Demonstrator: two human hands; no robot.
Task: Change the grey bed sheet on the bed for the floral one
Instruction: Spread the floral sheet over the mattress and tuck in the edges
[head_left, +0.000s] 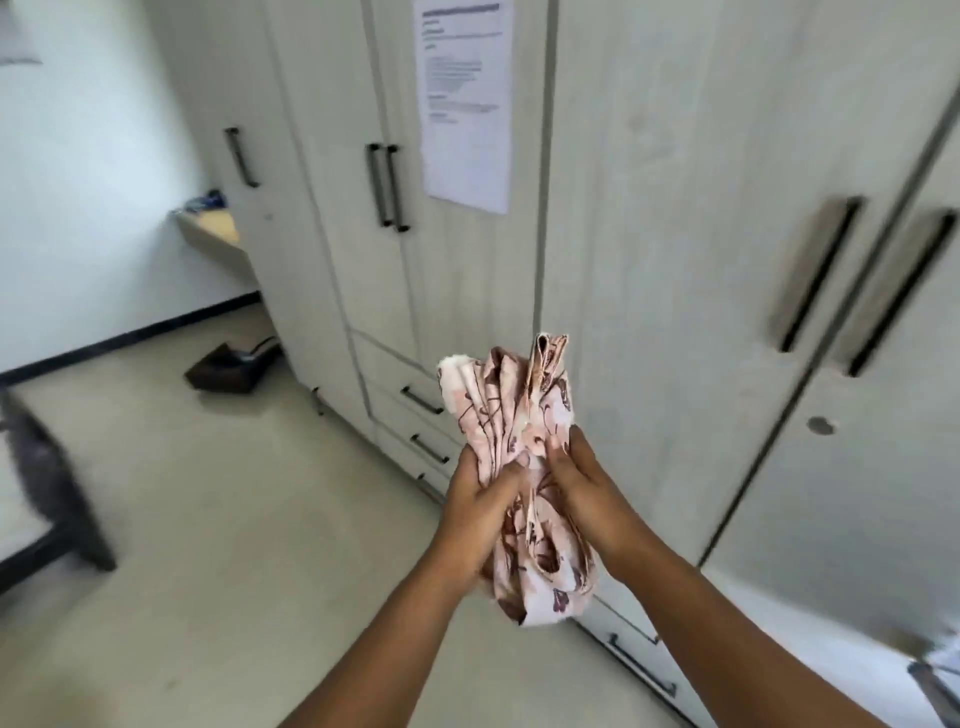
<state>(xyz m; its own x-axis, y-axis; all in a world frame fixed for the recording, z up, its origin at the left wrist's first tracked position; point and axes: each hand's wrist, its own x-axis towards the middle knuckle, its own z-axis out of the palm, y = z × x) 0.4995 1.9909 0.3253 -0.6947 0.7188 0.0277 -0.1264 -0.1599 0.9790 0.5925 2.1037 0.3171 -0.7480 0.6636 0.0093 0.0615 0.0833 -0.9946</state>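
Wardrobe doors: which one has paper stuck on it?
The right door of the middle pair, behind the raised floral sheet. A white printed paper is stuck high on it; no other door has one.

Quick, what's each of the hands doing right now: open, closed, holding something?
Left hand: closed round the bundled floral sheet.
Right hand: gripping the same floral sheet from its other side.

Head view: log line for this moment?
stage: sheet in hand | floral sheet: bunched | left hand: grips it | right hand: grips it | behind: wardrobe, doors shut
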